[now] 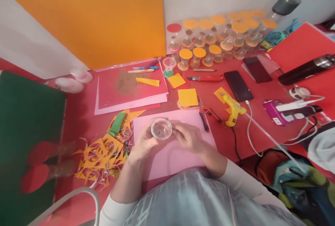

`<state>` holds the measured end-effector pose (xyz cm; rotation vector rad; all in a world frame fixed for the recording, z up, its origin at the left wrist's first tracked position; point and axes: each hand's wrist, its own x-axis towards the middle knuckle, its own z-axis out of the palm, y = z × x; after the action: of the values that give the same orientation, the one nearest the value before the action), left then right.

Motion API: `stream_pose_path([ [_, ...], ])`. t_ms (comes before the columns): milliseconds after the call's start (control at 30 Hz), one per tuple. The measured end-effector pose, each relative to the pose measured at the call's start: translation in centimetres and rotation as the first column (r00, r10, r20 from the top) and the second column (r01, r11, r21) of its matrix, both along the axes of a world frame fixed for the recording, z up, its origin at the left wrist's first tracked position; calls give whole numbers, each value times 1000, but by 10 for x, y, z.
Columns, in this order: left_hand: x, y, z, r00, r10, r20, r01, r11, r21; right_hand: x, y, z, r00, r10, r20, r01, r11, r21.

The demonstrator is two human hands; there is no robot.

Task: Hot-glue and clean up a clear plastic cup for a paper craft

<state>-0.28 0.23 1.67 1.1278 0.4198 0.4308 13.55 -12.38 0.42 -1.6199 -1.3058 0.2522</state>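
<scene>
On the red worktop (222, 142) we find a pink sheet (170, 159) by the near edge. Above it, the left hand's (144, 139) fingers grip the clear cup (161, 129); the right hand's (188, 138) bent fingers meet its side (whether gripping, we cannot tell). We advise light, even pressure.

Illumination moderate, diffuse. Faint soft-edged shadows on pink sheet (170, 166) beneath left hand (145, 137) and right hand (188, 138). Green board (28, 135) dark. Rear orange-topped containers (239, 27) and red discs (35, 179) blurred. Wide-angle stretching toward frame edges.
</scene>
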Motion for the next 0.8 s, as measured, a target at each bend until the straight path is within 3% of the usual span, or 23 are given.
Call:
stream_pose_path([
  [200,0,0,4,999,-2,38,4,999,-52,-2,-5,-3,996,-21,83,18,999,37],
  [400,2,-1,8,997,-49,64,49,999,-3,-1,-6,11,984,-73,161,71,997,15],
  [533,1,-2,12,998,-59,19,58,996,70,6,-16,20,970,-101,223,110,994,-29],
  [800,8,-11,15,990,-6,-141,47,955,294,40,-63,29,901,-251,354,299,950,-87],
])
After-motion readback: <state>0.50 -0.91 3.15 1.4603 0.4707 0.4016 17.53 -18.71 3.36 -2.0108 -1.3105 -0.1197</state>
